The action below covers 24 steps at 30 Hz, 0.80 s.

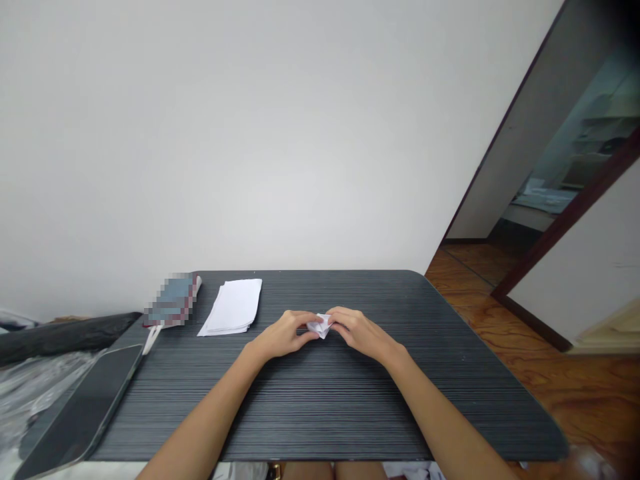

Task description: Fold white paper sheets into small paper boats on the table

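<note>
Btwn 2 hands (pixel 285 336) (pixel 362 333), 1 ppr (pixel 323 327)

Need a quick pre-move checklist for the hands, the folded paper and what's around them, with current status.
1. Left fingers on the folded white paper: ok, at its left side.
2. Right fingers on it: ok, at its right side.
3. Fold edges aligned: cannot tell, too small and partly covered.
4. White paper stack apart from the hands: ok, lies left of them.
5. Stack squared up: not ok, sheet edges are staggered.
6. Dark-screened device out of the hands' way: ok, at the left edge of the table.
</note>
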Available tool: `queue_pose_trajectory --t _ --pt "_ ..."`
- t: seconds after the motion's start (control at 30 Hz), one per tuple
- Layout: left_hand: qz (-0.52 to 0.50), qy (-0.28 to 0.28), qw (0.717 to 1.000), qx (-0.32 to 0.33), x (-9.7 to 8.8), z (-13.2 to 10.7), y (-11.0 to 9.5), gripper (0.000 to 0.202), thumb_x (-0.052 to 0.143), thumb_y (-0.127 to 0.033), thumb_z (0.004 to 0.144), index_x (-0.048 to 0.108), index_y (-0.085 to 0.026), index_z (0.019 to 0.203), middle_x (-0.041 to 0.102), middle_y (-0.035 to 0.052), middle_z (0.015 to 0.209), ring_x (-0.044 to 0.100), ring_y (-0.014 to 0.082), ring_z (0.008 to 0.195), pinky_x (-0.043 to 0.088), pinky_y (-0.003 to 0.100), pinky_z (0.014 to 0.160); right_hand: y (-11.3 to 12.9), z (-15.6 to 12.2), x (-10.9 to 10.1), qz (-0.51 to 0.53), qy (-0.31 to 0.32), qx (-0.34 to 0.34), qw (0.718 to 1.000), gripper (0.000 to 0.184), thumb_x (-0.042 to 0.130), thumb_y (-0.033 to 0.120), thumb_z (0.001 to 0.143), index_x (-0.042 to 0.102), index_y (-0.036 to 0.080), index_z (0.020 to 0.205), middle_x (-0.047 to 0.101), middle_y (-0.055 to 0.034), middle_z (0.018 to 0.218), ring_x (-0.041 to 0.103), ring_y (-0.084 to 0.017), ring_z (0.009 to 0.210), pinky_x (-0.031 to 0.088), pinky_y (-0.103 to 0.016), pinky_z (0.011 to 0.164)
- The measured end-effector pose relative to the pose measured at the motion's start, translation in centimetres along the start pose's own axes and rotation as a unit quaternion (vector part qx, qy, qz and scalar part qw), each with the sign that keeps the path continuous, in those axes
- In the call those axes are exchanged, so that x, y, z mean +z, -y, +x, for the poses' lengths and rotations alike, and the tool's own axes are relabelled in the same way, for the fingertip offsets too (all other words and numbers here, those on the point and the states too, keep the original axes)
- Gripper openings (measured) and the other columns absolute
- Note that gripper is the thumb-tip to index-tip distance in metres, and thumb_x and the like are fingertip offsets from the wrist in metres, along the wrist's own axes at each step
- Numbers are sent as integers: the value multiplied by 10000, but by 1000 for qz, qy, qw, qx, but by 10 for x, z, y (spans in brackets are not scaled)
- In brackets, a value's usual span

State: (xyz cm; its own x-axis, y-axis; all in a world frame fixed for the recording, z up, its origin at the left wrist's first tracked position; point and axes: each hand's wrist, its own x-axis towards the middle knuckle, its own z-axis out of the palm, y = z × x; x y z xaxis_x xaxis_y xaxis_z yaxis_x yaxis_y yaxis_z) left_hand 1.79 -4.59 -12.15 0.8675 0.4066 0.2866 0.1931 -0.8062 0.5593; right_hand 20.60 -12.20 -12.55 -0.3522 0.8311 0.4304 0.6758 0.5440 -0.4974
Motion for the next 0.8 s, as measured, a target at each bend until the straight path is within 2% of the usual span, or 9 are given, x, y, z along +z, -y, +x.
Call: queue_pose_trajectory --t 0.1,0.17,0.3,0.37,0.47,0.57,0.7,0.8 --pt "-16 -8 1000 16 0 0 2 324 505 -303 763 571 -179 1055 593 95 1060 557 191 945 399 281 834 -1 0 -2 7 -13 7 1000 195 389 92 800 549 179 869 575 -55 865 542 -163 836 433 -300 755" --pt "-29 -28 999 20 0 1 1 300 502 -299 766 592 -182 1028 577 93 1089 559 190 947 409 275 824 -1 1 -3 15 -28 9 999 182 395 99 799 546 178 864 578 -57 882 542 -162 836 430 -301 758" --pt "-70 -75 995 -4 2 2 0 246 522 -303 751 647 -159 908 615 92 1014 601 171 791 460 232 652 -1 2 -6 41 -59 7 997 148 417 119 792 544 176 843 585 -64 898 543 -163 832 430 -302 752" --pt "-102 -93 990 -24 3 2 0 237 540 -304 738 656 -141 867 635 93 966 604 169 746 459 227 612 0 3 -7 60 -74 10 995 117 444 141 783 545 171 834 586 -66 894 544 -160 819 433 -296 740" --pt "-172 -115 977 -58 4 3 1 238 562 -301 720 658 -122 842 646 94 938 603 192 785 468 254 654 1 4 -8 94 -77 20 992 86 516 189 747 542 166 826 586 -64 887 547 -150 761 442 -278 695" --pt "-231 -119 962 -78 6 4 0 239 570 -299 712 661 -113 830 652 94 924 600 208 821 470 283 707 2 5 -7 109 -94 41 989 54 546 218 727 535 166 735 596 -51 834 543 -145 722 433 -270 672" --pt "-244 -153 951 -115 7 5 -4 266 586 -302 695 651 -118 876 664 90 877 613 188 753 480 276 690 3 6 -1 142 -128 74 979 137 535 241 732 480 169 628 600 -37 782 538 -140 704 422 -266 663" --pt "-273 -164 937 -144 6 7 -5 458 625 -299 658 551 -124 1074 663 85 875 621 167 697 492 278 668 2 7 4 176 -148 94 968 161 545 251 716 454 171 610 601 -38 793 538 -141 711 421 -269 667"
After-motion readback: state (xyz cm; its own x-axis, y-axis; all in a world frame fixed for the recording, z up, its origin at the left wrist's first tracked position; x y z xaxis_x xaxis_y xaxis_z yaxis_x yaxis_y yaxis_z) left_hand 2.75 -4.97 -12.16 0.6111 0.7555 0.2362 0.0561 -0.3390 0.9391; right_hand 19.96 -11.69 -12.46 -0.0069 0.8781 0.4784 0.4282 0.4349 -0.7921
